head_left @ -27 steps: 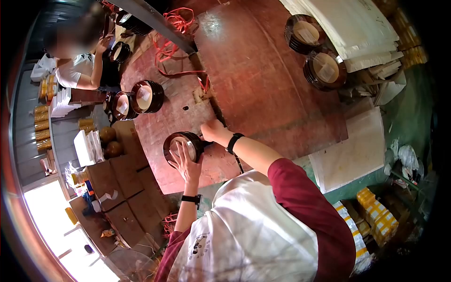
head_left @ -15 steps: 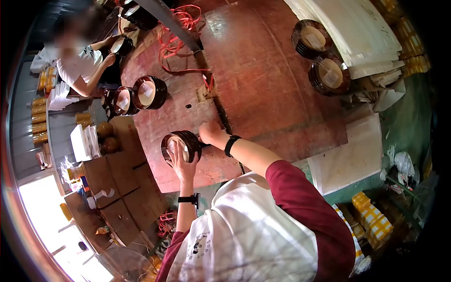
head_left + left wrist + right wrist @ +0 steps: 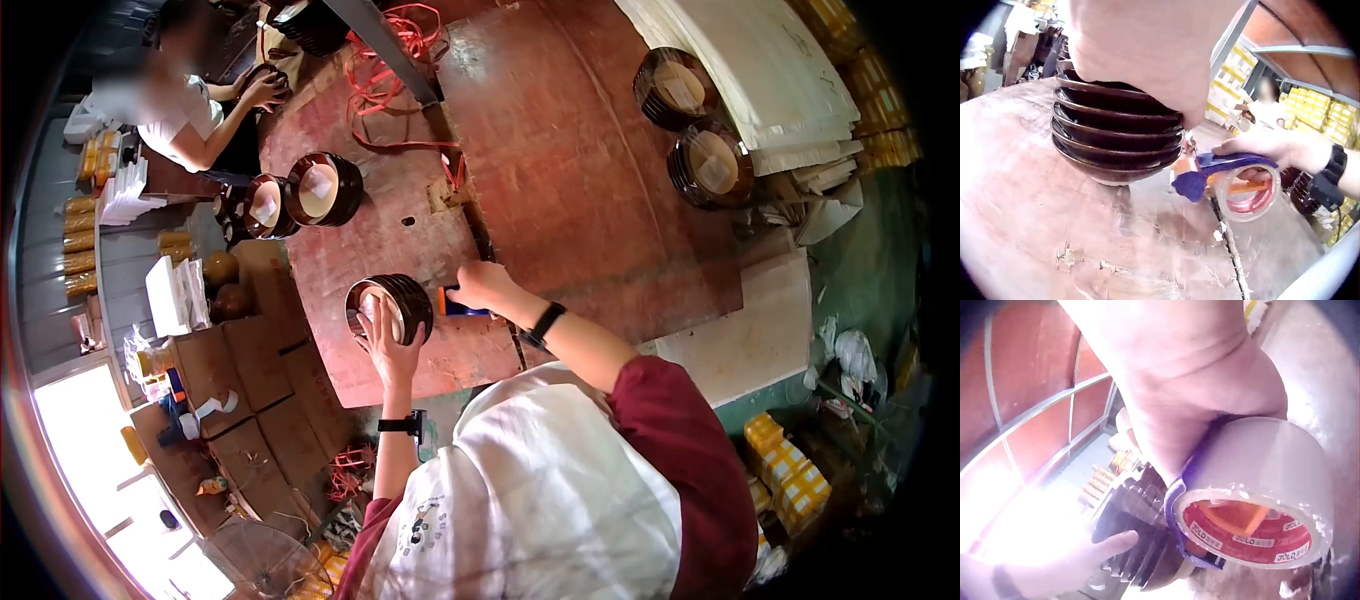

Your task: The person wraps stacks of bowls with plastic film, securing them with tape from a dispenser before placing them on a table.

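A stack of dark brown bowls (image 3: pixel 405 300) lies tilted on the red table, its open side toward the left; the left wrist view shows the nested rims (image 3: pixel 1116 140). My left hand (image 3: pixel 392 350) is spread over the pale disc inside the top bowl, thumb at the stack's side. Just right of the stack, my right hand (image 3: pixel 488 287) grips a blue and orange tape dispenser (image 3: pixel 462 302). Its roll of clear tape (image 3: pixel 1249 192) hangs below the hand in the left wrist view; in the right wrist view the roll (image 3: pixel 1272 456) fills the near right side.
More bowl stacks stand at the table's left edge (image 3: pixel 325 190) and far right (image 3: pixel 712 165), beside white sheets (image 3: pixel 750 80). Red strapping (image 3: pixel 385 60) lies by a metal post (image 3: pixel 380 45). Another person (image 3: pixel 185 120) handles bowls at upper left. A gap splits the tabletop.
My right hand has moved right, away from the stack, with the dispenser now visible in it. My left hand stays on the bowls. The other person's hands and bowls have shifted.
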A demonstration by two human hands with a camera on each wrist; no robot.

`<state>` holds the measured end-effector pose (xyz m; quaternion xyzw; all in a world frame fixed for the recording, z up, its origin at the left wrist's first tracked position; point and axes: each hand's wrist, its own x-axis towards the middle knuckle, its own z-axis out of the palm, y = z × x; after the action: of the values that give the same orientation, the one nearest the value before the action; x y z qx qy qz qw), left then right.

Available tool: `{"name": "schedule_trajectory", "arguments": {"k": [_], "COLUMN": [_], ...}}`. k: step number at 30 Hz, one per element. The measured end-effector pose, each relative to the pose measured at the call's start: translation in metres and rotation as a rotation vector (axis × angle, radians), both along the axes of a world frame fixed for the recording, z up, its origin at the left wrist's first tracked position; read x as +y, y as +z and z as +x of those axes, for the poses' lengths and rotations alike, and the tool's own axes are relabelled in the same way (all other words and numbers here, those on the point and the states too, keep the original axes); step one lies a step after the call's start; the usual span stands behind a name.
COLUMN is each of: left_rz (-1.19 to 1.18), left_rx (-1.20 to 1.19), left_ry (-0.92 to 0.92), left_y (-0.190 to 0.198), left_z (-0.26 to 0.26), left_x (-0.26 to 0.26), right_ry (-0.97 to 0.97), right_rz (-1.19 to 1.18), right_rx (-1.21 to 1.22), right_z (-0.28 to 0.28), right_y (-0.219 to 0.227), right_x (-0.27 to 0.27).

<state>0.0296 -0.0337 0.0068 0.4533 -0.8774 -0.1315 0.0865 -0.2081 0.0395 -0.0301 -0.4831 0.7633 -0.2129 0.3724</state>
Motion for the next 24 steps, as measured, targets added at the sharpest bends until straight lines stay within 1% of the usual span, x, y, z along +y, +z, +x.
{"name": "schedule_trajectory", "arguments": {"k": [1,4,5,6,8,9,12,15,19,22,24], "left_rz": [0.003,0.023,0.025,0.024,0.025,0.007,-0.052,-0.118,-0.123,-0.117,-0.106], "left_rx": [-0.003,0.049,0.024,0.03,0.041,0.026,-0.036,-0.14,-0.144,-0.184,-0.193], "left_ry": [0.0,-0.018,-0.016,-0.019,-0.022,-0.029,-0.047,-0.075,-0.083,-0.088,-0.078], "left_y": [0.0,-0.004,-0.004,-0.004,-0.005,-0.005,-0.005,-0.002,-0.002,0.004,0.006], "left_z": [-0.001,0.002,0.002,0.002,0.003,0.002,-0.004,-0.017,-0.024,-0.025,-0.027], "left_x": [-0.001,-0.002,-0.003,-0.004,-0.002,-0.002,0.005,0.02,0.027,0.028,0.03], "right_ry": [0.04,-0.034,-0.049,-0.072,-0.024,-0.024,-0.049,-0.126,-0.257,-0.28,-0.292], "right_rz": [0.09,0.127,0.128,0.07,0.006,-0.064,-0.14,-0.152,-0.21,-0.251,-0.302], "right_rx": [-0.007,-0.123,-0.19,-0.205,-0.261,-0.345,-0.538,-0.724,-0.87,-0.973,-0.974], "right_z": [-0.007,-0.02,-0.029,-0.035,-0.053,-0.062,-0.082,-0.097,-0.107,-0.116,-0.118], "right_y": [0.009,0.013,0.015,0.012,0.009,0.01,0.009,0.024,0.035,0.046,0.054], "right_x": [0.01,0.032,0.04,0.051,0.07,0.081,0.116,0.149,0.187,0.203,0.208]}}
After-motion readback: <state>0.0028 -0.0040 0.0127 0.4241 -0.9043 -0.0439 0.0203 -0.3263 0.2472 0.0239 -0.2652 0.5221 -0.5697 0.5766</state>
